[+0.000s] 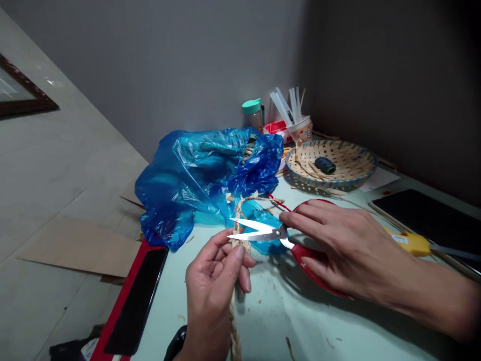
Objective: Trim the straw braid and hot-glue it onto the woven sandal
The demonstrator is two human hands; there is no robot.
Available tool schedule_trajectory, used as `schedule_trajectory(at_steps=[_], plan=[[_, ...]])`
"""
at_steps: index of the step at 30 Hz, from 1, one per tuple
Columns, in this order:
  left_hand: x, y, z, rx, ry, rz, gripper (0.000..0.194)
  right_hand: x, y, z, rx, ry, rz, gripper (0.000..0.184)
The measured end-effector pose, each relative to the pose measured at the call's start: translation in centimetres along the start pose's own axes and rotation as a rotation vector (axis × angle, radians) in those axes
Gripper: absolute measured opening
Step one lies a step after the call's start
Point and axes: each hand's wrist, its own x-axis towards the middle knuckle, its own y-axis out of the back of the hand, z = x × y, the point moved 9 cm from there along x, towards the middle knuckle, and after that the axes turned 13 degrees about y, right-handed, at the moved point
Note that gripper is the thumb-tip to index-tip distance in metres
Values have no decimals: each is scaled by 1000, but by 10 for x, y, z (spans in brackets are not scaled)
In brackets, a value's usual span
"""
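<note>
My left hand (220, 281) pinches a braid of pale dried plant fibre (235, 326) between thumb and fingers. The braid's tail hangs down below the hand, and a loose strand (259, 197) curves up and right from its top. In my right hand (338, 240) is a pair of scissors (278, 232) with red handles. Their blades point left and stand apart, with the fibre just above my left fingertips between or behind them; I cannot tell which. Behind the hands lies a crumpled blue plastic bag (203, 165).
A woven basket (356, 173) holds a dark thread spool (325, 165). Near it stand a cup of white sticks (300, 129) and a green-lidded jar (251, 114). A black phone (137, 301) lies at the left edge; a yellow tool (411, 243) and a dark tablet-like slab (424, 215) lie right.
</note>
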Motion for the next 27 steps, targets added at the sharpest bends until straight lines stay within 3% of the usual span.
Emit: schedule_trajectory(at_steps=[4, 9, 16, 22, 27], plan=[[-1, 2, -1, -6, 16, 17, 29, 2, 3, -4, -77, 52, 17, 23], [-1, 1, -4, 14, 49, 15, 28, 0, 1, -9, -114, 106, 9, 16], [-1, 0, -11, -56, 113, -7, 33, -2, 4, -12, -208, 132, 58, 28], [1, -9, -16, -107, 160, -151, 32, -7, -5, 4, 32, -77, 39, 24], [1, -19, -18, -85, 203, -254, 25, -16, -15, 40, 419, -427, 110, 15]])
